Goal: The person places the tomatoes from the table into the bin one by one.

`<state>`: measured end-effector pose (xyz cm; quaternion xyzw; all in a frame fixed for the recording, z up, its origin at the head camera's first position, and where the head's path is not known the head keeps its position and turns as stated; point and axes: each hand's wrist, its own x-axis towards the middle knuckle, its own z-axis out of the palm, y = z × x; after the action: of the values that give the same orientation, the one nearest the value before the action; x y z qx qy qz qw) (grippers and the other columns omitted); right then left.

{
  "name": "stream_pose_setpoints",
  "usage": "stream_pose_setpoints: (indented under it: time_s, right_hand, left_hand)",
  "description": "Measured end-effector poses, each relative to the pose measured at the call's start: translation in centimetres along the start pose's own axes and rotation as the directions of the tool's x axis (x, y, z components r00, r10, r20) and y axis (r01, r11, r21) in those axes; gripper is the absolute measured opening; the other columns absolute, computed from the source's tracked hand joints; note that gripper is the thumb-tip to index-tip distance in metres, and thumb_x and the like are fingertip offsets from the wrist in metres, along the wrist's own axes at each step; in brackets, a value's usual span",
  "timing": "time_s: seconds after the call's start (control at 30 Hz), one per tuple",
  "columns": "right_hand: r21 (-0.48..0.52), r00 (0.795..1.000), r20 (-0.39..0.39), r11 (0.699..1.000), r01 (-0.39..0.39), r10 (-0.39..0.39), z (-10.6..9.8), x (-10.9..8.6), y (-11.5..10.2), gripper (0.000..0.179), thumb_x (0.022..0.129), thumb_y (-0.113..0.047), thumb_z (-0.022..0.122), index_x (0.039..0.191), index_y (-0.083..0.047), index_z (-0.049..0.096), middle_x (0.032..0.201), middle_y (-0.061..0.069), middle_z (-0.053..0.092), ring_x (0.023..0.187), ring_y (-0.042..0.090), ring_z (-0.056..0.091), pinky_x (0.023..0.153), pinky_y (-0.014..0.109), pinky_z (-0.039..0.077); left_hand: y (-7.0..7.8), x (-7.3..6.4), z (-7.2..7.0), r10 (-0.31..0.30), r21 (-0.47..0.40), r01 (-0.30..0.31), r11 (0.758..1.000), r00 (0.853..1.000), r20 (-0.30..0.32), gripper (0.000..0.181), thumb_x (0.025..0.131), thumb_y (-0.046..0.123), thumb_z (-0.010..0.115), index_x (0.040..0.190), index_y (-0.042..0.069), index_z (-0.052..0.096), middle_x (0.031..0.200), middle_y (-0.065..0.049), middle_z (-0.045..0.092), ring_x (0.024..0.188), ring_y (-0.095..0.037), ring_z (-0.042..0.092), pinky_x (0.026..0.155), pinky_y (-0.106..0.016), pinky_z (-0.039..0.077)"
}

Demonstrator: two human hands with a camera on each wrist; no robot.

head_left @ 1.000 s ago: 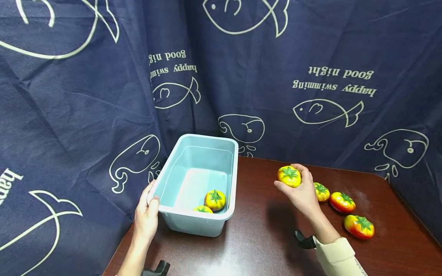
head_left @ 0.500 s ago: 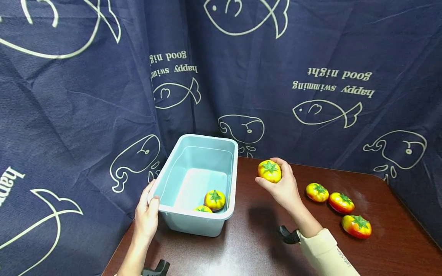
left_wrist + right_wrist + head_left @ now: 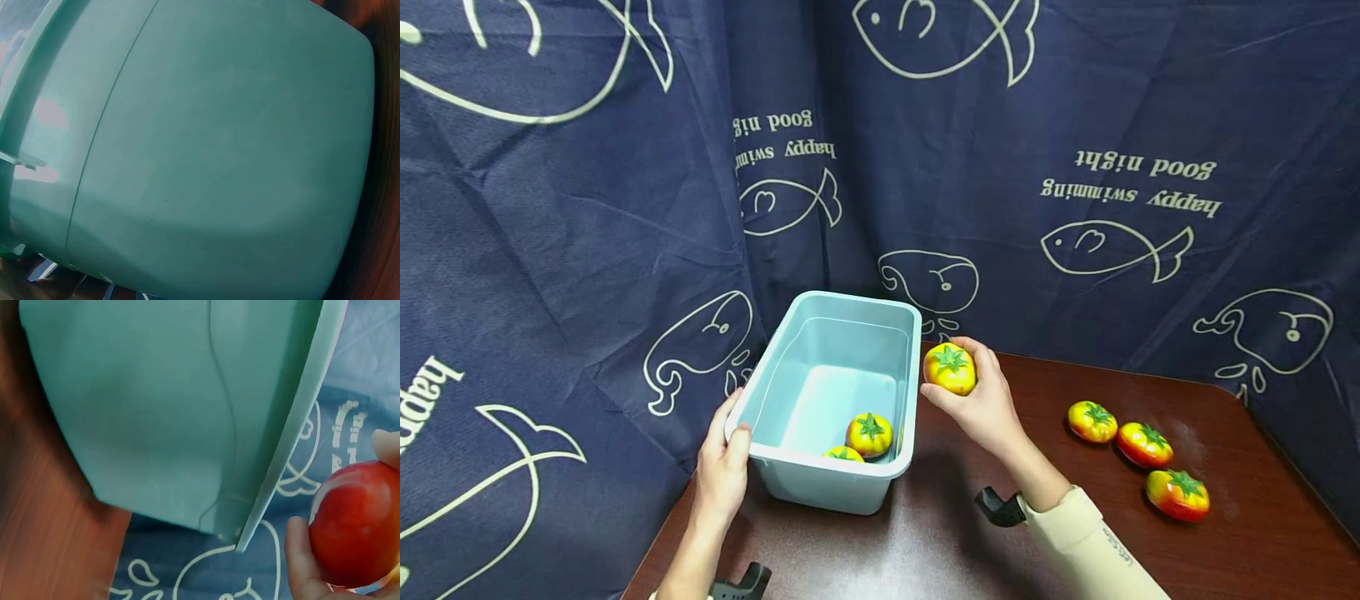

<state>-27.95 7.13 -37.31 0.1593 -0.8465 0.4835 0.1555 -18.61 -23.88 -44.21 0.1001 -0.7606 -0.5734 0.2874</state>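
Observation:
My right hand [image 3: 988,408] holds a yellow-and-red tomato [image 3: 950,369] with a green star-shaped top, raised just right of the light blue plastic bin [image 3: 820,487]. In the right wrist view the tomato [image 3: 356,525] shows its red underside between fingers and thumb, apart from the bin wall [image 3: 137,412]. On the bin's left rim my left hand [image 3: 721,475] keeps its grip, thumb over the edge. Inside the bin, near the front right corner, lie one tomato [image 3: 869,435] and another [image 3: 844,453] partly hidden by the front rim. Only the bin's side [image 3: 219,137] fills the left wrist view.
Three more tomatoes lie on the right of the brown table [image 3: 910,550]: a yellow one [image 3: 1092,421], a red-and-yellow one [image 3: 1144,444] and a nearer one [image 3: 1177,495]. A dark blue curtain [image 3: 1000,208] with fish drawings hangs behind and to the left.
My right hand has carried its tomato leftward from beside the other tomatoes to the bin's right rim. The left hand and the bin have stayed in place.

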Motion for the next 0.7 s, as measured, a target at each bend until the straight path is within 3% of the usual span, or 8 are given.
stream_pose_setpoints:
  time_s: [0.7]
  right_hand:
    - [0.039,0.994,0.069,0.996,0.079,-0.081,2.9,0.1,-2.9,0.077,0.071,-0.018,0.085,0.137,-0.016,0.045,0.123,0.005,0.050,0.105,0.022,0.052,0.084,0.039,0.049]
  left_hand:
    - [0.1,0.0,0.0,-0.002,0.003,0.002,1.000,1.000,0.009,0.051,0.093,0.011,0.046,0.143,0.016,0.050,0.143,-0.014,0.051,0.125,-0.026,0.048,0.093,-0.017,0.031]
